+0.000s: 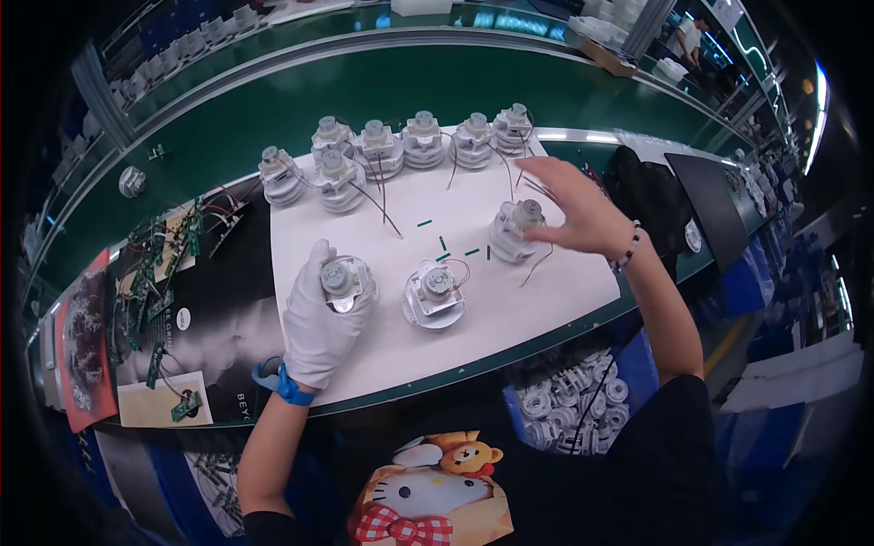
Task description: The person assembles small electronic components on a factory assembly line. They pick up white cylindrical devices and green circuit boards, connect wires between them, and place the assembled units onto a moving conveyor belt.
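White unit [340, 276] within left grip [322, 329]

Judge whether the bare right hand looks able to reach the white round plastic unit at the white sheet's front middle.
Likely yes: the right hand need only clear a similar white unit by its thumb; beyond, flat white sheet leads to the front unit.

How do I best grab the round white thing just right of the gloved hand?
Probably pinch its wide round base, from the near left: it stands base-down, that rim sticks out, and thin wires loop out on the right.
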A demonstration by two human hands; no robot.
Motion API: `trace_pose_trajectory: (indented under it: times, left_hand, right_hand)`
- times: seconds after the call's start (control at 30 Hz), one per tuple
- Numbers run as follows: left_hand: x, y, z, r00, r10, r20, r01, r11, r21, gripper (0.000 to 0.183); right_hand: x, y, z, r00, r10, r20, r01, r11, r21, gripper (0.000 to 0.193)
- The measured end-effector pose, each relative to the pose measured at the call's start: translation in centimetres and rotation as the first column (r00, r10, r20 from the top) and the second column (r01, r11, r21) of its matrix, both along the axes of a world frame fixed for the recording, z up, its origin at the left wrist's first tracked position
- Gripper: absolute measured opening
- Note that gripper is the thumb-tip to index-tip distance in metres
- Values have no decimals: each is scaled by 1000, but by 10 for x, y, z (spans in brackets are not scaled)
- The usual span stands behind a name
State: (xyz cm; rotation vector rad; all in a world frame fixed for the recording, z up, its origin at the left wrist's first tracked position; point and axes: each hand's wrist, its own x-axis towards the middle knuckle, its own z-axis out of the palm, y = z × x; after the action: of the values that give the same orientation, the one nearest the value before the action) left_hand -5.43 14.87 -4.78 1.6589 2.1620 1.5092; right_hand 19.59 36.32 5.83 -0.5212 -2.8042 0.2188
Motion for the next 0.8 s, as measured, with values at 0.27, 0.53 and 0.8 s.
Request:
trace_pose_trajectory:
  times: [0.27,0.53,0.8]
  left_hand:
    - [4,3,3,1000,10,-20,-10,1000,10,63]
    - [-1,5,0,998,-34,-45,37,998,57,66]
    - [-2,-1,2,998,-29,-48,34,994,101,63]
  right_hand:
    - [4,3,-15,961,-212,176,252,934,-254,46]
    - [-3,22,-8,976,-71,203,155,888,-432,40]
    - [-34,-47,-4,989,147,3,-139,946,-294,56]
